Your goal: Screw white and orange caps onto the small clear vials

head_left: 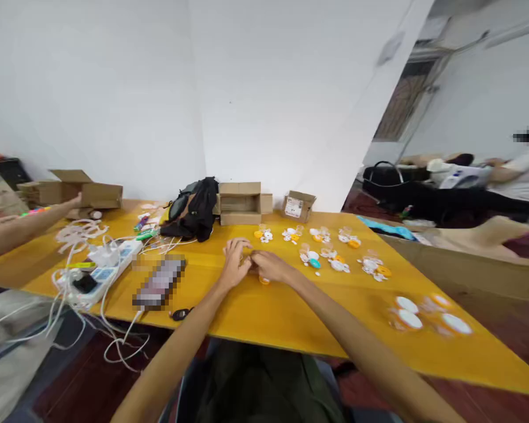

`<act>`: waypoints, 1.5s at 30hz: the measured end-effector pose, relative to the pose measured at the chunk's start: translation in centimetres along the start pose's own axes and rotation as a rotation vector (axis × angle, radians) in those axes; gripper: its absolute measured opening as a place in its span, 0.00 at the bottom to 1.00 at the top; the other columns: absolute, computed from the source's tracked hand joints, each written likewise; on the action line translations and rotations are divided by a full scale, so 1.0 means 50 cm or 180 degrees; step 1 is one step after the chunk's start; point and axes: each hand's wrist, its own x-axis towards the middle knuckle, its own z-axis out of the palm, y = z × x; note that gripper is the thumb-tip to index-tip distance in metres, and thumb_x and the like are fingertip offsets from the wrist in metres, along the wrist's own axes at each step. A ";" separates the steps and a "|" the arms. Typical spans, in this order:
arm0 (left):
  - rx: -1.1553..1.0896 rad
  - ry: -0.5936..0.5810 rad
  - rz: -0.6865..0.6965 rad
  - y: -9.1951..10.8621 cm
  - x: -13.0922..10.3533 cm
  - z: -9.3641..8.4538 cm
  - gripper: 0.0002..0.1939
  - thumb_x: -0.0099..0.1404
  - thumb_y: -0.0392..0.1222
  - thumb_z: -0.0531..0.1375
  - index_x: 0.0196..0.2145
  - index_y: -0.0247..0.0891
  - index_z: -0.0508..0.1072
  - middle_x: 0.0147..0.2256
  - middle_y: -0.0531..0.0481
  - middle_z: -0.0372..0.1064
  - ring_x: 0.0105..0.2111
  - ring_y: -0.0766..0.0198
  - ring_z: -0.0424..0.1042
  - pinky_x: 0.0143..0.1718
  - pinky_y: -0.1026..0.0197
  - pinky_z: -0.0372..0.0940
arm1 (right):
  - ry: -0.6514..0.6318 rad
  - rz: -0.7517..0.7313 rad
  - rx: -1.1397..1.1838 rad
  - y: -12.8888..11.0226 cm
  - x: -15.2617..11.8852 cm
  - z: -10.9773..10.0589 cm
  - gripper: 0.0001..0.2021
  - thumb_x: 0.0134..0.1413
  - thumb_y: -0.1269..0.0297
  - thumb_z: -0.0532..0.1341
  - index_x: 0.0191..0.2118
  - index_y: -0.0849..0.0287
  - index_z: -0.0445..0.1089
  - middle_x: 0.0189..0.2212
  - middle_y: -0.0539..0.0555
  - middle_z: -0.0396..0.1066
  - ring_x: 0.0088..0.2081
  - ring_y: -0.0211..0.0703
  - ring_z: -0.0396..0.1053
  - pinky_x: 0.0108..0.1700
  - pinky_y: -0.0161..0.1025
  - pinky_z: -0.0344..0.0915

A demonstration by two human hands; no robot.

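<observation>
both hands meet at the table's point(264, 317) middle, the left hand point(234, 262) and right hand point(268, 265) pinched together on a small orange piece point(264, 280), mostly hidden. at two o'clock lie about nine little piles of parts point(335, 254), seemingly unassembled; at four o'clock sit white discs point(408, 312).

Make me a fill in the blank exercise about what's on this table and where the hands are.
1. The left hand and right hand meet over a small ____ part.
2. The table top is ____.
3. A black bag sits left of an open ____ box.

Missing words: orange; yellow; cardboard
</observation>
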 end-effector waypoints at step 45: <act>0.0088 -0.0442 0.0095 0.006 -0.003 -0.002 0.16 0.56 0.30 0.55 0.41 0.44 0.70 0.50 0.48 0.66 0.52 0.53 0.60 0.51 0.50 0.56 | 0.0349 -0.0027 0.0280 0.066 -0.030 0.008 0.10 0.51 0.77 0.59 0.35 0.57 0.75 0.37 0.54 0.74 0.39 0.42 0.71 0.38 0.34 0.61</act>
